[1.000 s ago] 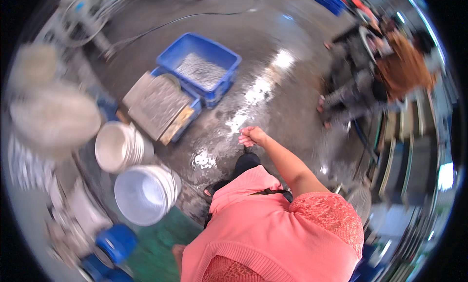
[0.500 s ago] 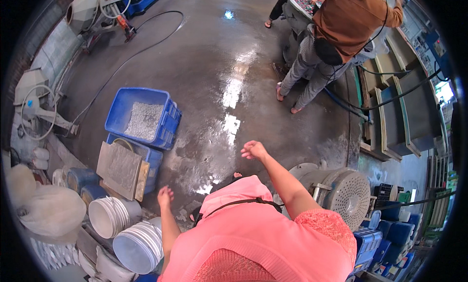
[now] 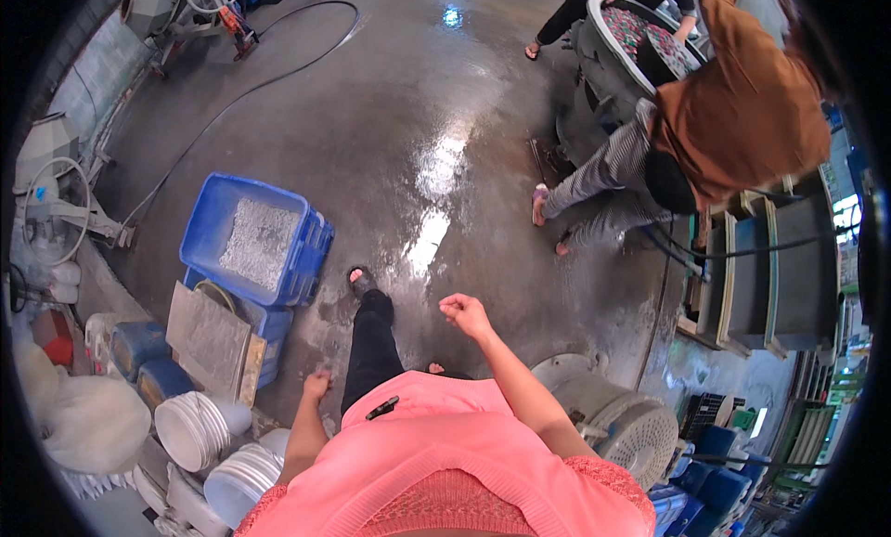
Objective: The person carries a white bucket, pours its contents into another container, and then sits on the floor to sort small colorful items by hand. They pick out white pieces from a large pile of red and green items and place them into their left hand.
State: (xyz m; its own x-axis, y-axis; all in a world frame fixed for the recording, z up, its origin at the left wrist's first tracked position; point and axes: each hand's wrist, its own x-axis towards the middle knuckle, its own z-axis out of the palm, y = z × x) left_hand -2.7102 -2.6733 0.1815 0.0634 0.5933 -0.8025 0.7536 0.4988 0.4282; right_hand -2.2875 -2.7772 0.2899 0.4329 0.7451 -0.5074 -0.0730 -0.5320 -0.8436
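My right hand (image 3: 464, 314) is out in front of my body above the wet floor, its fingers curled together with nothing seen in them. My left hand (image 3: 317, 386) hangs low by my left side, fingers curled in, and it too shows nothing held. Nearest to the left hand is a blue crate (image 3: 269, 337) with a grey board (image 3: 206, 342) leaning on it. Resting against that crate is a second blue crate (image 3: 306, 268) holding pale small pellets or stones (image 3: 260, 240). Neither hand touches anything. My left foot (image 3: 362, 279) is stepping forward.
White buckets (image 3: 190, 430) and blue drums stand at the left. A cylindrical machine with a perforated end (image 3: 640, 444) is close on my right. Ahead right, a person in brown (image 3: 742, 119) and another person work at a round tub (image 3: 594, 40) of colourful pieces. A hose (image 3: 269, 96) crosses the floor.
I have moved forward, and my left leg has swung ahead. My right hand has shifted slightly left and lower. The person in brown leans further right, showing more of the tub.
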